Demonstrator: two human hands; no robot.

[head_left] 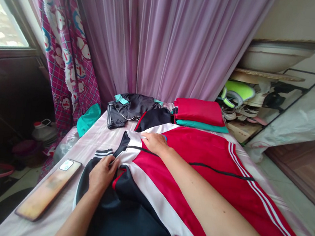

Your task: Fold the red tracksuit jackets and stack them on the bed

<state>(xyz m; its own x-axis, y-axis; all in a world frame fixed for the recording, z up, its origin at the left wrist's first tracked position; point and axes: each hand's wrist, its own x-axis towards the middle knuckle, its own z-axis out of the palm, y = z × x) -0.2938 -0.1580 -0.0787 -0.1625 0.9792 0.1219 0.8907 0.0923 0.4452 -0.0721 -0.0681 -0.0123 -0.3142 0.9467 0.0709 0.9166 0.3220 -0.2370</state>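
Note:
A red, white and navy track jacket (pixel 197 167) lies spread across the bed in front of me. My left hand (pixel 102 175) is closed, pinching the jacket's collar edge near the striped cuff. My right hand (pixel 155 142) lies flat with fingers stretched out, pressing on the white chest panel by the zip. A navy sleeve hangs toward me over the bed's near edge.
A phone (pixel 48 189) lies on the bed (pixel 91 145) at my left. Dark clothes (pixel 130 110) are heaped at the far end, beside a folded red and teal stack (pixel 199 114). A shoe rack (pixel 254 105) stands at the right. Purple curtains (pixel 163 36) hang behind.

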